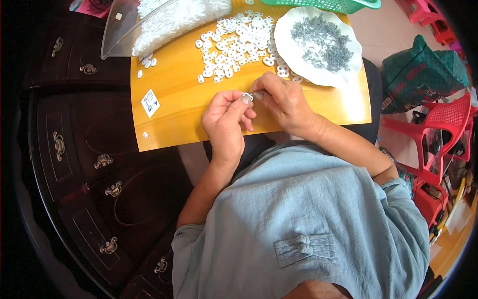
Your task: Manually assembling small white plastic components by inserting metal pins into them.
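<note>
Between thumb and fingers, my left hand (226,117) pinches a small white plastic piece (247,95), mostly covered by the fingertips. My right hand (284,102) is closed in a pinch right beside it; whatever its fingers hold is hidden. Beyond the hands, many loose white oval plastic pieces with holes (234,47) lie scattered on the yellow wooden board (179,109). A white scalloped plate (284,37) to the right carries small dark grey slender parts (326,42).
A clear plastic bin (119,37) heaped with white pieces stands at the far left. Behind the plate is a green basket (323,5). A printed label (150,103) lies on the board. Dark drawers (104,149) flank the left; a red chair (443,124) and green bag (420,70) stand right.
</note>
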### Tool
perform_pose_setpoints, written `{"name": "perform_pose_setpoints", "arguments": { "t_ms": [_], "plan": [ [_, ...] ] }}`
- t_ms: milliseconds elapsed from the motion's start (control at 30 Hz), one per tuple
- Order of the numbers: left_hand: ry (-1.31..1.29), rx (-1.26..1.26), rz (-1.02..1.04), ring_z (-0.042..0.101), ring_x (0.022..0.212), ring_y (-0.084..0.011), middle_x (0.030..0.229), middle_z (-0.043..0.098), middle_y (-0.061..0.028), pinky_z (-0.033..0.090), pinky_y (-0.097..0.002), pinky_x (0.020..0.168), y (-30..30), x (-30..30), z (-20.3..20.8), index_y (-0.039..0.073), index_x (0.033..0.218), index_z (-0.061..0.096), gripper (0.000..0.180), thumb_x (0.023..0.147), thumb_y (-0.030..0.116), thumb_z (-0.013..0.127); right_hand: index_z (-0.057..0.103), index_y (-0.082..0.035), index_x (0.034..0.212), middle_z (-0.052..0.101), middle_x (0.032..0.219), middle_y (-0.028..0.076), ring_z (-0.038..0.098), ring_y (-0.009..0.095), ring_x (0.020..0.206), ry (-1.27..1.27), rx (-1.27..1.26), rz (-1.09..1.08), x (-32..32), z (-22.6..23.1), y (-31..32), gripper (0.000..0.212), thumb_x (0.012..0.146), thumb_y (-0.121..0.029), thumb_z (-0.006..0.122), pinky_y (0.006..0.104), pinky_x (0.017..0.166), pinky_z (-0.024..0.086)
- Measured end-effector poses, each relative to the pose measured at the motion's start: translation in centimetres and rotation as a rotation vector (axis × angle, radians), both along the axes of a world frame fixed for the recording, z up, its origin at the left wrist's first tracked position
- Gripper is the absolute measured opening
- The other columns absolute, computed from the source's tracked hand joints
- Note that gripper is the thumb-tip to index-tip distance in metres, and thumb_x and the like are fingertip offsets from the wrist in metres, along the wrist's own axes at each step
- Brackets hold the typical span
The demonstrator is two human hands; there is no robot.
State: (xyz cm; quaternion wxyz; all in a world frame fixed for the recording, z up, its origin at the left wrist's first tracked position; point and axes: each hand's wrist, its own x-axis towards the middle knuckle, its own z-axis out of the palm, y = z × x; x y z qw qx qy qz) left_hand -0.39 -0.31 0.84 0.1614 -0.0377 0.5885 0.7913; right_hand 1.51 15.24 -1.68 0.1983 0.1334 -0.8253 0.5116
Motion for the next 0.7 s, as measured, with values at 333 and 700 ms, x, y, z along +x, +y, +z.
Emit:
{"name": "perform_pose_setpoints", "arguments": {
  "t_ms": [333,700],
  "plan": [
    [0.035,-0.079,0.007,0.054,0.056,-0.007,0.078,0.062,-0.0046,0.044,-0.0199,0.045,-0.04,0.06,-0.21,-0.002,0.092,0.061,0.004,0.089,-0.001,0.063,0.055,-0.002,0.095,0.053,0.078,0.014,0.058,0.033,0.07,0.079,0.09,-0.029,-0.01,0.38,-0.24,0.016,0.082,0.005,0.061,0.0384,0.061,0.047],
    [0.079,-0.103,-0.016,0.052,0.056,-0.0061,0.078,0.059,-0.0033,0.043,-0.0195,0.046,0.17,0.28,-0.81,-0.001,0.094,0.06,0.002,0.093,0.001,0.061,0.054,-0.004,0.095,0.053,0.078,0.013,0.058,0.033,0.07,0.099,0.207,-0.078,0.01,0.29,-0.58,0.019,0.08,0.003,0.063,0.0408,0.059,0.046]
  ]
}}
